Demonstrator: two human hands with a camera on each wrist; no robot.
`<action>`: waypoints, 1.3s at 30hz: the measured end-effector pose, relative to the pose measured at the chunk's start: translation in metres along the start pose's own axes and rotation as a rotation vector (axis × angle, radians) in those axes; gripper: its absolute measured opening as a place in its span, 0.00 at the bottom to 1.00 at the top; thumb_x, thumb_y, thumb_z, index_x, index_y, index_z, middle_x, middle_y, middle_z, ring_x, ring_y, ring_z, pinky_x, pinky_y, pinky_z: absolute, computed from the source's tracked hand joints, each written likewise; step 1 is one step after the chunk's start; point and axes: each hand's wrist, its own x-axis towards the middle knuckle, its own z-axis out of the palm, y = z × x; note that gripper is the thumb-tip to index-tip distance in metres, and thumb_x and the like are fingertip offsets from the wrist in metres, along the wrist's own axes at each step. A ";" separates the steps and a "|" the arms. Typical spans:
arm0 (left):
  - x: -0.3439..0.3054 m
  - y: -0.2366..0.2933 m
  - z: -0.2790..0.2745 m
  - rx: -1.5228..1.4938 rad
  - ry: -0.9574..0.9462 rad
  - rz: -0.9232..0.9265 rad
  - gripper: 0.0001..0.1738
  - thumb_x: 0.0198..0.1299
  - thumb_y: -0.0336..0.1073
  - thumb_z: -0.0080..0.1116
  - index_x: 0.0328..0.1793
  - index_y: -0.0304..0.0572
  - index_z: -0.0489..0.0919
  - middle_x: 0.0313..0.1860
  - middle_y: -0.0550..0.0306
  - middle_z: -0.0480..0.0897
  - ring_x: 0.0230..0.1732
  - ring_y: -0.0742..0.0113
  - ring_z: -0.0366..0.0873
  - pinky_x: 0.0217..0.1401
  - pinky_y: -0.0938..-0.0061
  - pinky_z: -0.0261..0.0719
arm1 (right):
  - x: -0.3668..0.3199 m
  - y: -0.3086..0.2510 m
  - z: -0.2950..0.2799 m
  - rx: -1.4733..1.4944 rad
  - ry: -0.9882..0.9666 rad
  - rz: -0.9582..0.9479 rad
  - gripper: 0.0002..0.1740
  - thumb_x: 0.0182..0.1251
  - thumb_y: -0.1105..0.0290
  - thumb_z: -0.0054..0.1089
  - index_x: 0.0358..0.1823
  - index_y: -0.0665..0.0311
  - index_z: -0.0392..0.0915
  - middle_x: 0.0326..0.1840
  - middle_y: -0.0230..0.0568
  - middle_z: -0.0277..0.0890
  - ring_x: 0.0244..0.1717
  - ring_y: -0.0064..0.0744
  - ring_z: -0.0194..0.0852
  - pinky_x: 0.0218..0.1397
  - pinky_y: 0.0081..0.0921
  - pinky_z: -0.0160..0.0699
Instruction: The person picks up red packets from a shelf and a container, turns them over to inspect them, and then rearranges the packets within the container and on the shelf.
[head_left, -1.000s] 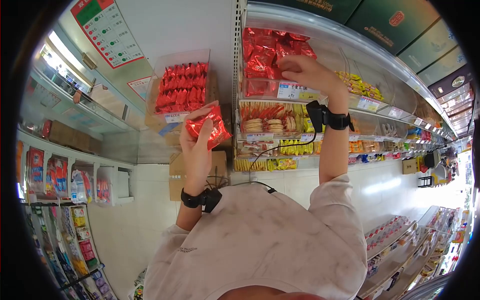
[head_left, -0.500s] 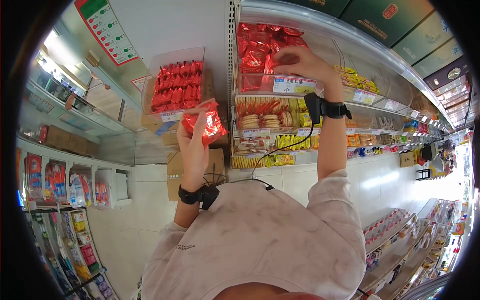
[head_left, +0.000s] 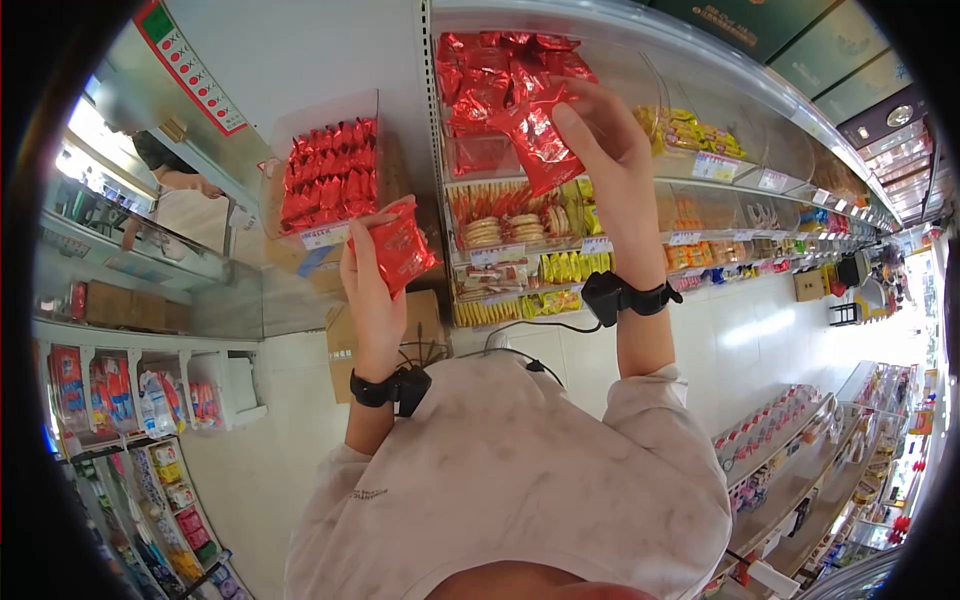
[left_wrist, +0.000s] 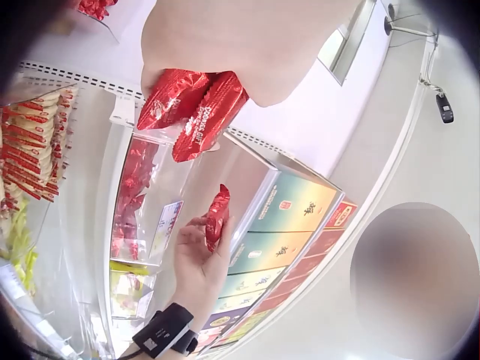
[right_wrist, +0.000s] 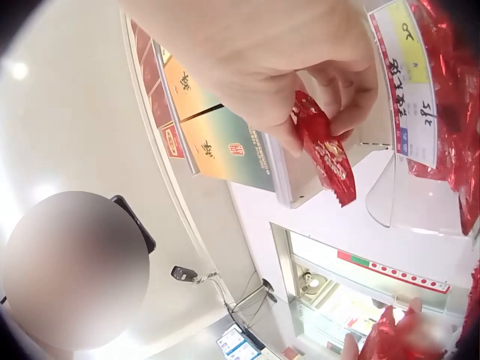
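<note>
My left hand [head_left: 374,310] holds red foil packets [head_left: 404,247] with the thumb across them; the left wrist view shows two packets [left_wrist: 210,116] side by side beneath the hand [left_wrist: 217,37]. My right hand [head_left: 618,170] pinches one red packet [head_left: 545,140] between thumb and fingers, in front of the top shelf bin. In the right wrist view that packet [right_wrist: 324,146] hangs tilted from the fingertips of the hand [right_wrist: 300,67]. Behind it, the clear bin holds a heap of red packets [head_left: 480,85]. Rows of red packets [head_left: 330,175] fill a separate clear box at the left.
Lower shelves carry round biscuits [head_left: 485,232] and yellow packets [head_left: 580,265]. Green boxes [head_left: 810,55] stand above the shelving. A cardboard box [head_left: 425,320] sits on the floor below the left hand. Behind glass at the left is a person [head_left: 185,195].
My right hand has drawn back from the bin of red packets, bringing one packet out over the bin's front. The left hand still holds its packets, while the head view has shifted slightly.
</note>
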 end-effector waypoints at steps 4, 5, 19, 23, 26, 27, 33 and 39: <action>0.003 -0.002 0.000 0.000 -0.019 -0.001 0.24 0.83 0.53 0.44 0.54 0.37 0.78 0.66 0.42 0.82 0.57 0.64 0.83 0.59 0.69 0.83 | -0.024 0.007 0.006 0.042 -0.005 0.040 0.23 0.71 0.72 0.70 0.64 0.68 0.77 0.45 0.31 0.81 0.47 0.16 0.79 0.49 0.18 0.78; 0.003 -0.002 0.001 0.001 -0.036 0.004 0.24 0.83 0.53 0.44 0.54 0.37 0.78 0.66 0.42 0.82 0.56 0.64 0.83 0.59 0.69 0.83 | -0.029 0.008 0.007 0.043 -0.019 0.047 0.23 0.71 0.72 0.71 0.64 0.68 0.77 0.45 0.31 0.82 0.47 0.16 0.79 0.50 0.18 0.78; -0.001 0.005 0.008 0.011 -0.129 -0.092 0.31 0.84 0.55 0.37 0.54 0.32 0.81 0.60 0.43 0.84 0.58 0.61 0.85 0.61 0.67 0.85 | -0.061 0.004 0.042 0.014 -0.441 0.154 0.19 0.73 0.70 0.67 0.62 0.64 0.78 0.50 0.35 0.80 0.53 0.21 0.78 0.56 0.21 0.76; -0.003 0.006 0.008 0.029 -0.131 -0.109 0.31 0.84 0.55 0.38 0.54 0.32 0.82 0.59 0.44 0.84 0.56 0.62 0.86 0.61 0.68 0.85 | -0.053 0.020 0.041 -0.117 -0.584 0.030 0.20 0.67 0.69 0.73 0.57 0.65 0.80 0.50 0.36 0.82 0.54 0.26 0.80 0.57 0.26 0.78; -0.008 0.008 0.013 0.062 -0.092 -0.154 0.30 0.84 0.54 0.39 0.54 0.32 0.82 0.56 0.46 0.85 0.54 0.63 0.87 0.59 0.69 0.86 | -0.046 0.011 0.042 -0.236 -0.698 0.042 0.19 0.63 0.69 0.77 0.52 0.66 0.80 0.48 0.37 0.82 0.51 0.28 0.82 0.55 0.29 0.80; -0.009 0.009 0.014 0.076 -0.070 -0.173 0.30 0.84 0.54 0.39 0.54 0.33 0.82 0.55 0.47 0.86 0.53 0.64 0.87 0.58 0.69 0.87 | -0.046 0.010 0.043 -0.258 -0.701 -0.036 0.20 0.62 0.68 0.78 0.52 0.66 0.80 0.47 0.38 0.82 0.50 0.29 0.82 0.54 0.29 0.80; -0.007 0.003 0.011 0.069 -0.161 -0.186 0.28 0.83 0.53 0.42 0.54 0.34 0.82 0.50 0.51 0.87 0.49 0.68 0.88 0.53 0.72 0.88 | -0.053 0.004 0.045 -0.290 -0.561 0.102 0.25 0.58 0.67 0.81 0.54 0.65 0.80 0.48 0.41 0.80 0.47 0.36 0.82 0.52 0.32 0.80; -0.008 -0.008 0.008 0.030 -0.115 -0.218 0.28 0.82 0.56 0.42 0.60 0.35 0.78 0.53 0.48 0.86 0.51 0.65 0.88 0.53 0.70 0.88 | -0.051 0.019 0.049 -0.354 -0.505 -0.300 0.20 0.57 0.69 0.80 0.48 0.66 0.83 0.49 0.42 0.78 0.48 0.38 0.80 0.51 0.32 0.79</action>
